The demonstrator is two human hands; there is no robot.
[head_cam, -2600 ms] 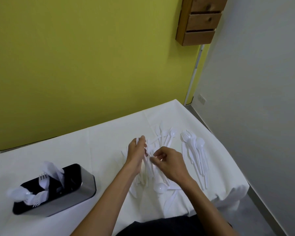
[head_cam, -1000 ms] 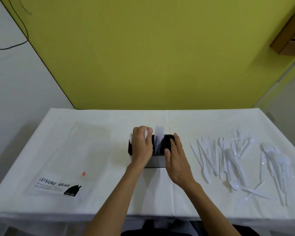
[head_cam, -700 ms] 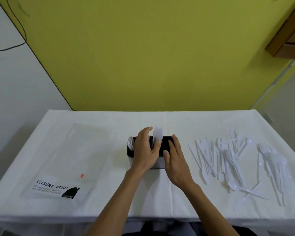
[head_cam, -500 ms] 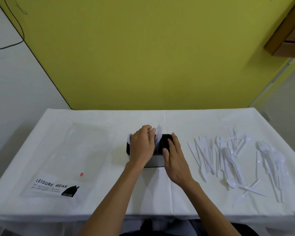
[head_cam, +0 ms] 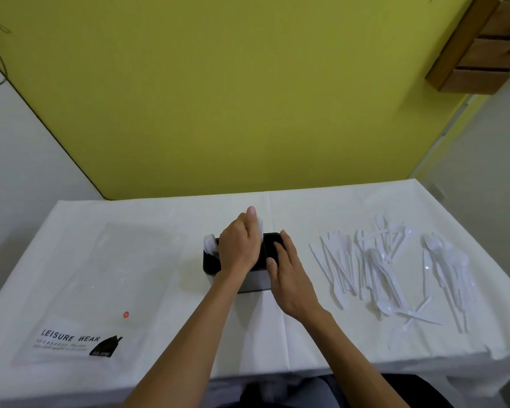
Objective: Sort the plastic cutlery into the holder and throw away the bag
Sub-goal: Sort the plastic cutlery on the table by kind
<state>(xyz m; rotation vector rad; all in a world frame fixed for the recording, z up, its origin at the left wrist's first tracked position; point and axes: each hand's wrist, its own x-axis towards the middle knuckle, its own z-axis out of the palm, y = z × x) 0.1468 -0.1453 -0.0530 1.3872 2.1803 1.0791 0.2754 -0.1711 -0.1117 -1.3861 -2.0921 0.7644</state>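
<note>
In front of you stands a desk [head_cam: 277, 334] under a creased white cloth that hangs over its near edge. Behind it rises a flat yellow-green wall [head_cam: 248, 98], which meets a plain white wall [head_cam: 21, 166] on your left along a slanting dark line. A thin black cable [head_cam: 3, 72] loops across that white wall near the top corner. High on your right hangs a brown wooden drawer unit [head_cam: 483, 51], with a pale grey wall [head_cam: 483, 148] below it.

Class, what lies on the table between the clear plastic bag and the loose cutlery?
In the head view: the black holder, with the left hand over it and the right hand resting on its right end.
</note>
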